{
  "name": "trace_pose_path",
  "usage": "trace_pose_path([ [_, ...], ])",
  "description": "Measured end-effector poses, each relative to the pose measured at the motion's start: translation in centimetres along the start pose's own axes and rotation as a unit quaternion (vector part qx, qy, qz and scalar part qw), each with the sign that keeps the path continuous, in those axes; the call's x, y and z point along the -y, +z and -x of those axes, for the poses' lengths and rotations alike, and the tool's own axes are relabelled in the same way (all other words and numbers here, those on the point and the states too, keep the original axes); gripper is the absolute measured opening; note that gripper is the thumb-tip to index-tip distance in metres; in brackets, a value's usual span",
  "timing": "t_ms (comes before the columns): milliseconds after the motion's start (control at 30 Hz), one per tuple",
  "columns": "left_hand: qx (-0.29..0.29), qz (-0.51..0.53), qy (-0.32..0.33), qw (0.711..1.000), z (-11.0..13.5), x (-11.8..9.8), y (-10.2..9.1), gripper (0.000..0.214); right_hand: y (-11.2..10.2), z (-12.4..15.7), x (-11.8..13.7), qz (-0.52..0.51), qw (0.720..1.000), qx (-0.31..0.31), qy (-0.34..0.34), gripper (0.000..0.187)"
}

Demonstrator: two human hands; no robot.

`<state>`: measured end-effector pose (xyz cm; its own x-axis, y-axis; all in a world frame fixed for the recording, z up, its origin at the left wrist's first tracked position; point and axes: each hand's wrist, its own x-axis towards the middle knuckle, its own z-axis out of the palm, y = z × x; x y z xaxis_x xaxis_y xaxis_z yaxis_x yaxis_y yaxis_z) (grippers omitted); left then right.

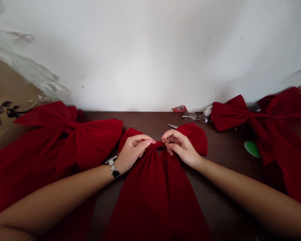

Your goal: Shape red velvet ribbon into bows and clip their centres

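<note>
A large dark red fabric bow (158, 187) lies on the dark brown table (223, 157) straight in front of me, its two tails running toward me. My left hand (134, 152), with a watch on the wrist, pinches the bow's gathered centre knot from the left. From the right, my right hand (179, 145) pinches the same knot with curled fingers. Both hands are closed on the fabric at the knot, fingertips almost meeting.
Another red bow (62, 134) lies at the left, and a third red bow (271, 124) at the right. Eyeglasses (197, 116), a small red packet (179, 108) and a metal blade tip (172, 126) rest by the white wall. A green object (252, 148) sits at the right.
</note>
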<state>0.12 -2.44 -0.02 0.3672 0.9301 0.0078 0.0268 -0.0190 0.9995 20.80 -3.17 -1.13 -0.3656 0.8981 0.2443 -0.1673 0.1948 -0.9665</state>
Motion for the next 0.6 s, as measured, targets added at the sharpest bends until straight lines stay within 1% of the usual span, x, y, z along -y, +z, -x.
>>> trace_pose_path([
  [133, -0.004, 0.045, -0.009, 0.999, -0.12, 0.33, -0.01, 0.021, -0.03, 0.12, 0.11, 0.031, 0.999, 0.015, -0.021, 0.011],
  [367, 0.008, 0.048, -0.008, 0.999, -0.11, 0.21, 0.00, 0.021, 0.34, 0.15, 0.03, 0.091, 0.996, -0.006, -0.016, 0.014],
  [600, 0.014, 0.034, -0.003, 0.999, -0.04, 0.21, -0.07, 0.021, 0.37, 0.11, -0.02, 0.127, 0.991, -0.008, -0.033, 0.010],
])
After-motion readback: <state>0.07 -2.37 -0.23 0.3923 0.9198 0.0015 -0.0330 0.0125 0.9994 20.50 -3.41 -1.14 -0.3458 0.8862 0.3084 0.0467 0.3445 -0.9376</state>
